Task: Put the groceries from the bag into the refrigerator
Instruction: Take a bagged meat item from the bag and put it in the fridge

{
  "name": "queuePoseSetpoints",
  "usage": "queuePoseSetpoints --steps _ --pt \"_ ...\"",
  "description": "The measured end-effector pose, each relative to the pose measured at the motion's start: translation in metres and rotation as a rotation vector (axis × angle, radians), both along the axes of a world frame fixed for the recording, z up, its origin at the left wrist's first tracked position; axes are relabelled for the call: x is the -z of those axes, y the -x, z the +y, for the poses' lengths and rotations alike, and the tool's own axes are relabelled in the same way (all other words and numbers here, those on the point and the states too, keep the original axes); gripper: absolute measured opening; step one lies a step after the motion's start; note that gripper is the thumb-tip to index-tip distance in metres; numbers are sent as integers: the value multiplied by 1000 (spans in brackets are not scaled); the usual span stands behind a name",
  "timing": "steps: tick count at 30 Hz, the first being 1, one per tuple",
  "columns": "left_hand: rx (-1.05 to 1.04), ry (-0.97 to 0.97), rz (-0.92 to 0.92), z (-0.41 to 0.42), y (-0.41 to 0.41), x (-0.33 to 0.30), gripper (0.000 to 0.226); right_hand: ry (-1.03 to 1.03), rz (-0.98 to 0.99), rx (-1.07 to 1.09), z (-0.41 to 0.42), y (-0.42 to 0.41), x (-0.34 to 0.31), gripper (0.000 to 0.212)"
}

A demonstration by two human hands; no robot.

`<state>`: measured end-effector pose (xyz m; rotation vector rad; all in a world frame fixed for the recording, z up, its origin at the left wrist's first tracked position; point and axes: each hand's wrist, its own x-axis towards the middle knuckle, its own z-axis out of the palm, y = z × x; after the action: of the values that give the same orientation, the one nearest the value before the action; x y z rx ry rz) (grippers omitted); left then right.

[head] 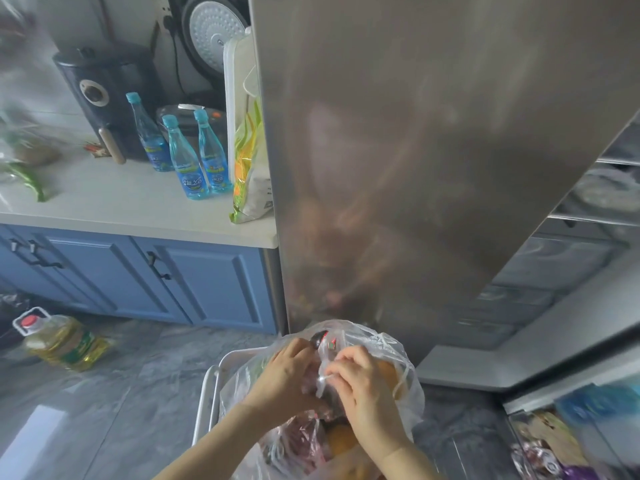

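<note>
Both hands deep in the bag (391, 344), perched on a white stool (211, 386) by the open fridge (588, 209). Left hand (287, 372) gripping a wrapped item inside; right hand (360, 382) pinching the knotted plastic. Unpacking barely begun, seemingly. Next: loosen that knot, lift, swing right to the shelves.

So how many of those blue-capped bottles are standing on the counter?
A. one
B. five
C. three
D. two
C: three clear bottles with blue caps stand together on the white counter, in front of the dark appliance.
</note>
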<state>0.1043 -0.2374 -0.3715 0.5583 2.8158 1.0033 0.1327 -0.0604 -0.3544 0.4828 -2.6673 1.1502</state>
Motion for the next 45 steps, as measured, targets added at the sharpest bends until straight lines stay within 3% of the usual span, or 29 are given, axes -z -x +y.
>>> queuePoseSetpoints --steps 3,5,8,10,15,20,26,31,40,45 --pt "-6 55 -19 -8 -9 8 30 -27 -115 -2 -6 -4 23 13" --pt "-6 102 -35 -10 -10 9 39 -44 -192 -14 -4 -5 35 21" --pt "-14 164 -97 -9 -9 8 62 -238 -368 -115 5 -6 44 82" --pt "-33 205 -136 -12 -8 9 76 -399 -443 -133 9 -6 45 104" --pt "119 425 -229 -18 -8 15 115 -663 -429 -71 3 -3 50 114" --pt "121 534 -151 -12 -10 21 123 -678 -289 -53 -3 0 60 133" --pt "65 395 -87 -14 -5 19 115 -500 -278 -99 1 1 52 121" --pt "37 172 -153 -23 1 0 106 -339 -264 -155 9 4 31 103" --pt "165 170 -27 -18 9 -80 97 -354 -91 -34 17 -4 -36 95" --pt "270 151 98 10 23 -140 100 -259 -3 47 42 -11 -99 92"
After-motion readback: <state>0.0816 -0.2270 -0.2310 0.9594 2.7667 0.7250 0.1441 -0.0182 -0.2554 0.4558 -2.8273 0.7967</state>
